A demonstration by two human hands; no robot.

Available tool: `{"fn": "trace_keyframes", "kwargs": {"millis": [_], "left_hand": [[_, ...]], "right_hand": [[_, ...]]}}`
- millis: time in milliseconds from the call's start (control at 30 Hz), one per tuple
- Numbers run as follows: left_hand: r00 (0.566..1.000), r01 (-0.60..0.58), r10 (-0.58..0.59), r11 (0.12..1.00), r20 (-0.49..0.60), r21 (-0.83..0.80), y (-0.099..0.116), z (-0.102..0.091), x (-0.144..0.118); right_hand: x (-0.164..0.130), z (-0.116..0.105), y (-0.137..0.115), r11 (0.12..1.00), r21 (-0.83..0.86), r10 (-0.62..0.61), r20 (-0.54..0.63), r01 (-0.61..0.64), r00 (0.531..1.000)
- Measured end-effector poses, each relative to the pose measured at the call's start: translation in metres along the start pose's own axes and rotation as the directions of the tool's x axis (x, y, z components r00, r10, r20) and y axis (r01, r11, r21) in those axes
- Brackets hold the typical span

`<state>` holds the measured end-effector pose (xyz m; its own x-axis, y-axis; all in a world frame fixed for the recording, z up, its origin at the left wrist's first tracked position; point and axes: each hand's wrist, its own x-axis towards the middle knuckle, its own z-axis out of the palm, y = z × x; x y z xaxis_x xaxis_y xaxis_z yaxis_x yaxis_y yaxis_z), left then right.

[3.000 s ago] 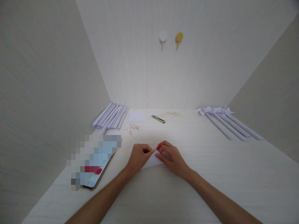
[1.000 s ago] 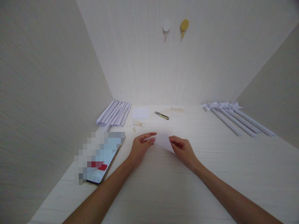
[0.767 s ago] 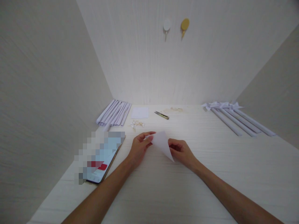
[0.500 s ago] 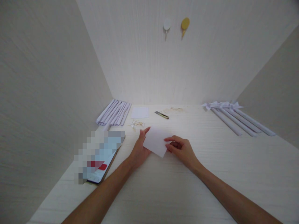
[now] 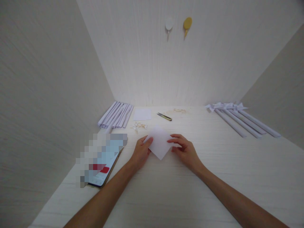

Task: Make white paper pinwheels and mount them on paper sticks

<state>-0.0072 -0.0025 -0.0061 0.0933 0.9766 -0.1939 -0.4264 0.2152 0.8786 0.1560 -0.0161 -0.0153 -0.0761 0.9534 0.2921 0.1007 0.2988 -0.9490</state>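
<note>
A square sheet of white paper (image 5: 160, 143) is held up in front of me, turned so that one corner points toward me. My left hand (image 5: 140, 152) pinches its left corner, thumb on top and the other fingers behind. At the opposite corner is my right hand (image 5: 185, 150), its fingers loosely apart; the fingertips overlap the paper's edge, and whether they press on it I cannot tell. Beyond the sheet lie a pair of thread snips (image 5: 164, 117), a flat stack of white paper (image 5: 142, 114) and a small heap of pale little pieces (image 5: 139, 126).
Rolled white paper tubes (image 5: 116, 115) lie in a bundle at the back left. More tubes with folded paper tops (image 5: 244, 122) lie at the back right. A phone (image 5: 108, 169), partly blurred, rests left of my left arm. White (image 5: 169, 24) and yellow (image 5: 187, 23) hooks hang on the back wall.
The paper has turned, so a corner now points toward me. My left thumb has moved onto the sheet's face. The right fingers have loosened from the right edge.
</note>
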Motion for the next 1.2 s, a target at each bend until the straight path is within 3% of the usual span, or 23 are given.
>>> {"fn": "trace_keyframes", "kwargs": {"millis": [133,267,533,667,800,933,1200], "left_hand": [[0.998,0.053,-0.054,0.998,0.036,0.025,0.0,-0.001,0.0],[0.996,0.066,-0.069,0.996,0.062,0.054,0.0,-0.002,0.001],[0.976,-0.12,0.05,0.936,0.21,0.332,0.007,-0.007,0.001],[0.966,-0.162,0.068,0.91,0.249,0.381,0.009,-0.01,0.003],[0.981,-0.136,0.057,0.881,0.184,0.453,0.007,-0.01,0.006],[0.986,-0.163,0.124,0.852,0.11,0.497,0.009,-0.006,0.004],[0.985,-0.17,0.167,0.9,0.043,0.403,0.006,-0.009,0.006]], "right_hand": [[0.0,0.001,0.001,0.999,0.043,0.006,0.016,-0.007,1.0],[0.001,0.003,-0.002,0.99,0.106,0.098,0.005,-0.098,0.995],[0.008,-0.002,0.003,0.907,0.312,0.326,-0.098,-0.282,0.94],[0.009,-0.004,0.0,0.867,0.391,0.384,-0.132,-0.308,0.914],[0.009,-0.004,-0.001,0.863,0.402,0.385,-0.127,-0.307,0.914],[0.008,-0.003,0.002,0.874,0.387,0.362,-0.116,-0.294,0.925],[0.007,-0.003,0.001,0.858,0.421,0.373,-0.117,-0.294,0.92]]}}
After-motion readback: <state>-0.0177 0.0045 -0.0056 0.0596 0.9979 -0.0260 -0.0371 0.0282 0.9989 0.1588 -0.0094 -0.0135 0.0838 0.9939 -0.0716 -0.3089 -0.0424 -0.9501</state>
